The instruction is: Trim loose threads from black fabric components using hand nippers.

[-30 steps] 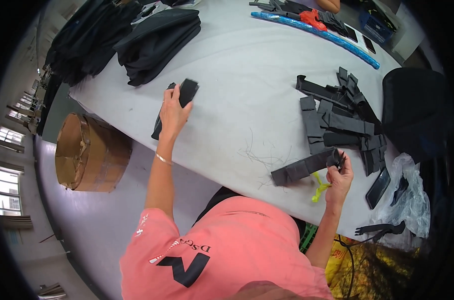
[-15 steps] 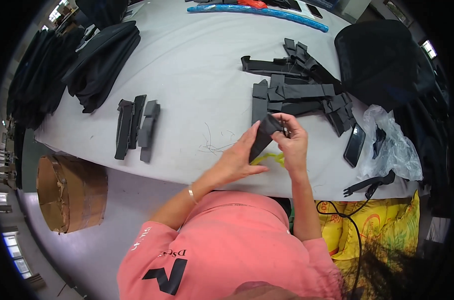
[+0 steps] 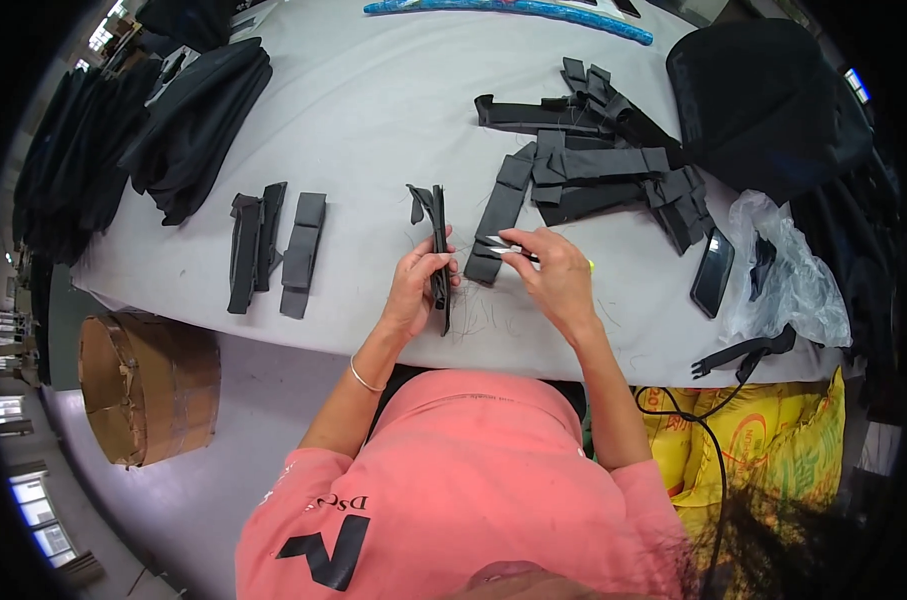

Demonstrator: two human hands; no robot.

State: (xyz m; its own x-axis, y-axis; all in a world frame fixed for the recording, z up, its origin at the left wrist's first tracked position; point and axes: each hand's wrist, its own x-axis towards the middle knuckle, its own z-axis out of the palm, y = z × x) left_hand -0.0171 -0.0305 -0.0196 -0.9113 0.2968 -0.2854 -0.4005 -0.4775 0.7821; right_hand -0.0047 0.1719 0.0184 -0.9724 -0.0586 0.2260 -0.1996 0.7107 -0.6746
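My left hand (image 3: pixel 413 290) is closed around a folded black fabric strip (image 3: pixel 439 225), held on edge above the near part of the table. A small flap sticks out at its far end. In my right hand (image 3: pixel 558 280) is a pair of thread snips (image 3: pixel 498 246), its silver blades pointing left. A bit of yellow shows behind that hand. Beneath the blades lies another black fabric strip (image 3: pixel 503 200), slanting toward the pile of black strips (image 3: pixel 613 165). Whether the blades touch it, I cannot tell. Loose dark threads are scattered near my left hand.
Several finished-looking black strips (image 3: pixel 303 255) lie at left on the white-covered table (image 3: pixel 373 130). Black fabric stacks (image 3: pixel 208 125) stand far left, a black bag (image 3: pixel 763 100) far right. A phone (image 3: pixel 711 272), clear plastic bag (image 3: pixel 783 285) and buckle strap (image 3: pixel 743 352) sit at right.
My hands have moved apart. The left has gone left with a strip now turned on edge; the right now points the snips' blades over another strip, which has shifted nearer.
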